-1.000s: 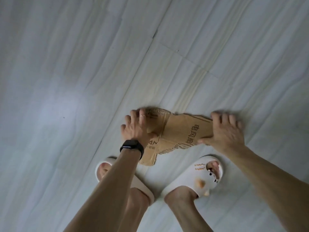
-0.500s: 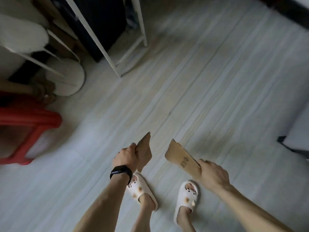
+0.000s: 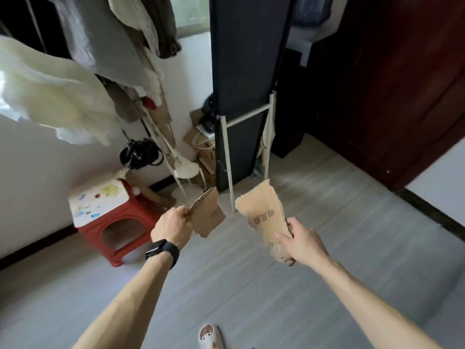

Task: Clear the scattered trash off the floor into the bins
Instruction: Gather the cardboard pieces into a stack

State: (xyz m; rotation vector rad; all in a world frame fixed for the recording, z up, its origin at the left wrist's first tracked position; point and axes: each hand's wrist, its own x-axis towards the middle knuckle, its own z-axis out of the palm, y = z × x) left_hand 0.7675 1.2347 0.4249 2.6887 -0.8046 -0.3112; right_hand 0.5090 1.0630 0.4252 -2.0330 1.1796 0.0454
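At 11 o'clock my left hand (image 3: 173,227) holds the left cardboard piece (image 3: 208,214). At 1 o'clock my right hand (image 3: 302,244) holds the right cardboard piece (image 3: 264,212). The two pieces are side by side but apart, above the floor (image 3: 327,197). Behind them at 12 o'clock stands a tall panel (image 3: 246,71). A stool (image 3: 110,215) sits at 10 o'clock against the wall, with a bag (image 3: 141,154) hanging above it. A slipper (image 3: 210,337) lies at 6 o'clock.

1. At left we see a red plastic stool (image 3: 118,222) with a white, paint-dabbed top, standing beside the white wall (image 3: 37,159).
2. Above it we find a cream fluffy garment (image 3: 50,96) and a grey hanging garment (image 3: 108,46), with a black bag (image 3: 141,153) hanging lower down.
3. In the middle we see a tall dark panel in a white frame (image 3: 246,84), standing upright.
4. To the right we note a dark reddish wooden door (image 3: 390,84).
5. At the bottom edge we make out a white slipper (image 3: 210,336).
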